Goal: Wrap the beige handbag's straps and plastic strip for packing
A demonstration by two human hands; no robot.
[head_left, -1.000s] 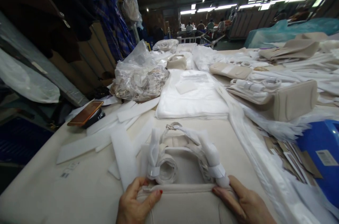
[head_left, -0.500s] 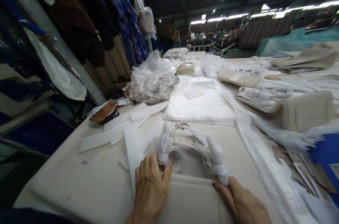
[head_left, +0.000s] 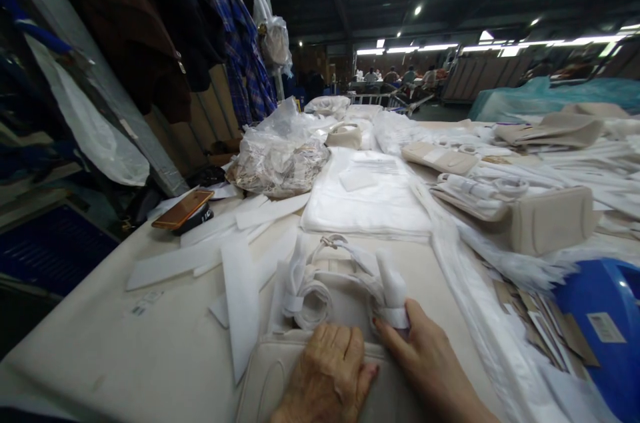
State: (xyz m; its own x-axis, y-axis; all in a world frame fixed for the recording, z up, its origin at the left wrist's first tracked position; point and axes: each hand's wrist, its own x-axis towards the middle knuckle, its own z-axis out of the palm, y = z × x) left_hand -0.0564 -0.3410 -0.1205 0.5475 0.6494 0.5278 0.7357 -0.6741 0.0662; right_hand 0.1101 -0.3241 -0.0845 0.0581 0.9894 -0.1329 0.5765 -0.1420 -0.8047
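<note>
A cream handbag (head_left: 270,369) lies on the table in front of me, its top edge facing away. Its handles (head_left: 340,269) stand up beyond that edge, their two ends wrapped in white foam (head_left: 391,279) with white bands. Beside the left wrapping sits a coiled strap (head_left: 315,305). My left hand (head_left: 327,369) is closed over the bag's top edge near its middle, fingertips hidden. With thumb and fingers, my right hand (head_left: 425,356) grips the banded lower end of the right foam-wrapped handle.
White foam strips (head_left: 240,303) are strewn on the left, near an orange phone (head_left: 183,208). Ahead are a plastic-bagged heap (head_left: 280,159) and a stack of white sheets (head_left: 367,203). On the right are more cream bags (head_left: 553,219) and a blue bin (head_left: 595,316).
My left hand has moved right, from the left foam-wrapped handle to the middle of the bag's top edge. My right hand has shifted up around the right handle's end. The view has turned slightly right.
</note>
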